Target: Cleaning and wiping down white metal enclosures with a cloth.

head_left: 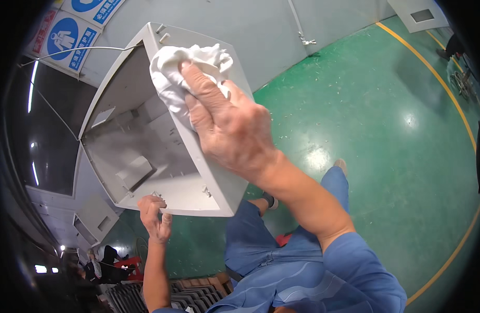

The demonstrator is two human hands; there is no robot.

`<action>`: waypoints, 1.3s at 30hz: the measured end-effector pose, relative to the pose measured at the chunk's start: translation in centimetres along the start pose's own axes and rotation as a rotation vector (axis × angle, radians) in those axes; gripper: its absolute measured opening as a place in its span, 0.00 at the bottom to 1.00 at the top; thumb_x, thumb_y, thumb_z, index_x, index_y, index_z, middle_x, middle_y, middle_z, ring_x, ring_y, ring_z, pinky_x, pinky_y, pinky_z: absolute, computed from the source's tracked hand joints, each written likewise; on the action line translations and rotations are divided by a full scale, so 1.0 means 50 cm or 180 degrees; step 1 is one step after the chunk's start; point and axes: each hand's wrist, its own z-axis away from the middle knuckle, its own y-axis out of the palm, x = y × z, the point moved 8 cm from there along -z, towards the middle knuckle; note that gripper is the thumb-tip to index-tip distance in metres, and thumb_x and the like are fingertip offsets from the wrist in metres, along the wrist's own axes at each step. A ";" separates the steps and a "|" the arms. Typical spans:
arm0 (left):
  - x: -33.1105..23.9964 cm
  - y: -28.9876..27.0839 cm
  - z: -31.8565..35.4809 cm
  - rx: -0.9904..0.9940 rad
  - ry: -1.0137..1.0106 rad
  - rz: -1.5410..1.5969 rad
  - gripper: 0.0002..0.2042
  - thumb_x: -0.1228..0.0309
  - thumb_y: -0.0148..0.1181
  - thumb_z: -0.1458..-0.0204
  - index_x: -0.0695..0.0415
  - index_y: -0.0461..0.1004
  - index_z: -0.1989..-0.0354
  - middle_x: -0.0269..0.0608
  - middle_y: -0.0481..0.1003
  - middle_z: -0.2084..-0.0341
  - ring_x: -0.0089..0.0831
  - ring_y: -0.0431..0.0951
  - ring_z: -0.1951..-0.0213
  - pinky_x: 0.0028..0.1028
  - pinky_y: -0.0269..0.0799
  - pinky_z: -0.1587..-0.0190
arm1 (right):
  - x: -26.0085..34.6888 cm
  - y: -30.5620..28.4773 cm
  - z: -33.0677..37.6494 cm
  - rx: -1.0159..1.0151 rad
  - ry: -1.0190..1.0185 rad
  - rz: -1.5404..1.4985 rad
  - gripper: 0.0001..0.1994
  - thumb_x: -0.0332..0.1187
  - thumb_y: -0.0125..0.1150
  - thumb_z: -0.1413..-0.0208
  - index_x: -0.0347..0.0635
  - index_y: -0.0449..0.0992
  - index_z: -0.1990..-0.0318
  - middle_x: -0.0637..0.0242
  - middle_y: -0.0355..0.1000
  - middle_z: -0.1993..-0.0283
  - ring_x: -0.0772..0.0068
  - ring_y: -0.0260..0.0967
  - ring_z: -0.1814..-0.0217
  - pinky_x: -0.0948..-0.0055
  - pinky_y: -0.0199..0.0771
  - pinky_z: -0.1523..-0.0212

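A light grey metal cabinet shell [214, 190], open on one face, hangs tilted in front of me. My right hand [232, 122] presses a crumpled white cloth [167, 78] against the upper part of its right-hand rim, fingers bent over the fabric. Lower down, my left hand [155, 216] grips the bottom rim, with fingertips curled over the edge and the thumb outside. Inside the shell are a small box-like bracket [136, 172] and scattered light specks. Two short pegs [164, 38] stick out near its top corner. The cloth hides part of the rim.
Thin wires [89, 48] run to the shell from the left. Another grey panel with a cutout [96, 219] hangs beyond it, and one more [420, 15] at the far right. Stacked dark parts [172, 297] lie at lower left. A person [102, 266] sits beyond them.
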 end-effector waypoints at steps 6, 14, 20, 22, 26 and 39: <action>0.000 0.009 0.001 0.0021 0.0152 -0.0062 0.24 0.46 0.50 0.43 0.59 0.69 0.74 0.44 0.71 0.74 0.42 0.69 0.65 0.38 0.61 0.56 | -0.541 0.152 0.185 0.2357 0.2561 0.1101 0.25 0.45 0.47 0.42 0.46 0.70 0.40 0.49 0.76 0.52 0.45 0.72 0.47 0.52 0.70 0.46; 0.023 0.006 -0.011 0.0009 -0.0231 0.0029 0.23 0.48 0.52 0.43 0.60 0.69 0.73 0.44 0.71 0.73 0.42 0.70 0.64 0.39 0.62 0.54 | -0.205 0.041 -0.053 0.0286 0.1264 -0.0986 0.22 0.39 0.53 0.39 0.40 0.69 0.40 0.47 0.76 0.51 0.49 0.76 0.53 0.63 0.74 0.51; 0.019 0.008 -0.022 0.0079 -0.0216 -0.0098 0.23 0.48 0.50 0.43 0.60 0.69 0.73 0.45 0.72 0.72 0.42 0.70 0.63 0.39 0.62 0.54 | -0.132 0.074 -0.002 0.0194 0.0295 -0.0526 0.21 0.39 0.57 0.43 0.40 0.73 0.44 0.46 0.76 0.55 0.44 0.77 0.62 0.60 0.77 0.58; 0.014 0.018 -0.030 0.0061 -0.0201 -0.0070 0.23 0.48 0.50 0.43 0.60 0.69 0.72 0.46 0.72 0.71 0.43 0.70 0.62 0.39 0.62 0.54 | -0.416 0.151 0.138 0.0849 0.1342 0.0309 0.22 0.46 0.53 0.42 0.47 0.74 0.43 0.51 0.78 0.57 0.46 0.76 0.58 0.57 0.78 0.59; 0.017 0.037 -0.054 0.0116 -0.0179 -0.0041 0.24 0.48 0.49 0.42 0.61 0.70 0.71 0.48 0.72 0.69 0.44 0.70 0.61 0.39 0.61 0.53 | -0.710 0.116 0.341 0.1652 0.2505 0.0621 0.20 0.43 0.46 0.44 0.39 0.79 0.55 0.45 0.77 0.58 0.45 0.75 0.55 0.56 0.73 0.52; 0.026 0.016 -0.033 0.0086 -0.0521 -0.0145 0.24 0.48 0.48 0.42 0.62 0.71 0.71 0.50 0.72 0.69 0.44 0.70 0.60 0.39 0.61 0.51 | -0.441 0.181 0.091 0.0849 0.2117 0.0012 0.20 0.47 0.50 0.39 0.39 0.77 0.55 0.43 0.76 0.63 0.41 0.74 0.59 0.54 0.76 0.59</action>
